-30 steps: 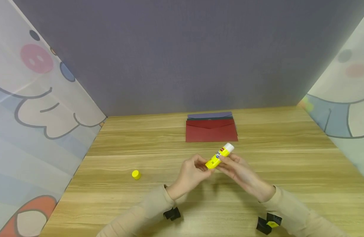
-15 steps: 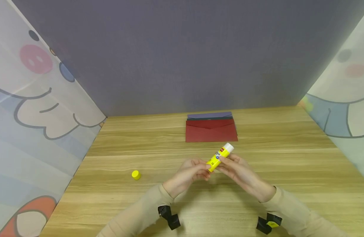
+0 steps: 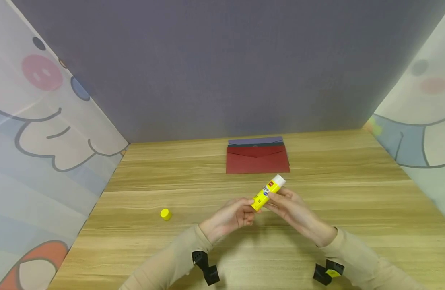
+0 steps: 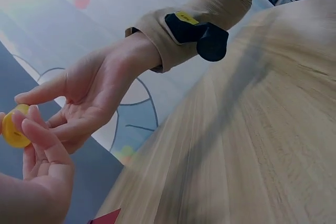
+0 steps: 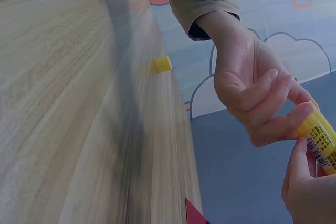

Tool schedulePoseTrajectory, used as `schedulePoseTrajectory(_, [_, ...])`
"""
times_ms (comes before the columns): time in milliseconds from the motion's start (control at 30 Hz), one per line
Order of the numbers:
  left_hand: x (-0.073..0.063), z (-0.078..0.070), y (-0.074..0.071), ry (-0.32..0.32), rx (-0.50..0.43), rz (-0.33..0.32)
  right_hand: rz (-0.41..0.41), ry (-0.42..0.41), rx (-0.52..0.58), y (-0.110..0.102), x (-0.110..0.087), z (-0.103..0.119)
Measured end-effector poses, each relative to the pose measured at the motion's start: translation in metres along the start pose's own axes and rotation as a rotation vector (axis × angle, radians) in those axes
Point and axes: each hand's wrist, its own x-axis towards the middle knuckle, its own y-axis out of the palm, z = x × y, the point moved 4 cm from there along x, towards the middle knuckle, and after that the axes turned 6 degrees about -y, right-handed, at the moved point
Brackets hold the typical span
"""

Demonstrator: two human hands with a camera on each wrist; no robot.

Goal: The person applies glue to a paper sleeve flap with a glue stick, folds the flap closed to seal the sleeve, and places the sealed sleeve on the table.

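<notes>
A yellow glue stick (image 3: 264, 195) with a white upper end is held tilted above the table, its white end up and to the right. My right hand (image 3: 298, 215) grips the body between thumb and fingers. At the lower end, my left hand (image 3: 227, 217) pinches the yellow base (image 4: 17, 132) with thumb and fingertips, as the left wrist view also shows. Printed text and a barcode face the right wrist view on the glue stick (image 5: 321, 142). The yellow cap (image 3: 165, 214) stands apart on the table to the left.
A red envelope (image 3: 258, 163) lies beyond the hands, overlapping a dark one and a purple envelope (image 3: 255, 141). Behind them rises a grey panel (image 3: 222, 72). Cartoon-printed sheets flank the wooden table (image 3: 135, 181). Black cameras (image 3: 206, 268) are strapped to the wrists.
My left hand has turned at the wrist around the glue stick's base, its fingers shifting their hold. The right hand keeps its grip in place. Cap and envelopes have stayed where they were.
</notes>
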Motion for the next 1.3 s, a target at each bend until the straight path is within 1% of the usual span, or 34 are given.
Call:
schedulePoseTrajectory(100, [-0.001, 0.001, 0.0, 0.005, 0.006, 0.021, -0.002, -0.008, -0.003, 0.0, 0.001, -0.001])
schedulePoseTrajectory(167, [-0.001, 0.002, -0.001, 0.007, 0.028, 0.015, -0.002, -0.017, -0.015, -0.001, 0.001, -0.001])
schedulePoseTrajectory(233, [-0.002, 0.003, -0.003, 0.017, 0.071, -0.002, -0.005, -0.023, -0.031, -0.001, 0.001, -0.001])
schedulePoseTrajectory(367, [-0.005, 0.003, -0.007, 0.048, 0.209, -0.062, -0.012, -0.029, -0.08, -0.002, 0.0, -0.002])
schedulePoseTrajectory(500, [-0.009, 0.0, -0.012, 0.085, 0.35, -0.108, -0.029, -0.025, -0.148, -0.001, 0.0, -0.002])
schedulePoseTrajectory(567, [-0.012, -0.002, -0.014, 0.095, 0.423, -0.117, -0.037, -0.025, -0.179, -0.001, 0.0, -0.002])
schedulePoseTrajectory(667, [-0.017, -0.004, -0.019, 0.1, 0.52, -0.123, -0.071, -0.019, -0.231, -0.002, 0.0, -0.002])
schedulePoseTrajectory(733, [-0.022, -0.006, -0.025, 0.104, 0.575, -0.128, -0.099, -0.014, -0.273, -0.003, -0.001, -0.001])
schedulePoseTrajectory(800, [-0.027, -0.009, -0.031, 0.113, 0.612, -0.136, -0.131, -0.011, -0.339, -0.005, -0.002, 0.0])
schedulePoseTrajectory(900, [-0.037, -0.016, -0.043, 0.138, 0.675, -0.17, -0.167, -0.018, -0.439, -0.008, -0.004, 0.004])
schedulePoseTrajectory(1000, [-0.048, -0.024, -0.056, 0.181, 0.747, -0.21, -0.198, -0.04, -0.537, -0.011, -0.006, 0.008])
schedulePoseTrajectory(1067, [-0.056, -0.029, -0.064, 0.204, 0.804, -0.237, -0.204, -0.067, -0.597, -0.014, -0.007, 0.011])
schedulePoseTrajectory(1133, [-0.066, -0.033, -0.071, 0.221, 0.848, -0.25, -0.203, -0.096, -0.65, -0.016, -0.009, 0.014])
schedulePoseTrajectory(1200, [-0.074, -0.037, -0.079, 0.229, 0.898, -0.266, -0.19, -0.129, -0.686, -0.019, -0.01, 0.015])
schedulePoseTrajectory(1300, [-0.086, -0.04, -0.09, 0.238, 1.008, -0.311, -0.171, -0.174, -0.718, -0.021, -0.011, 0.016])
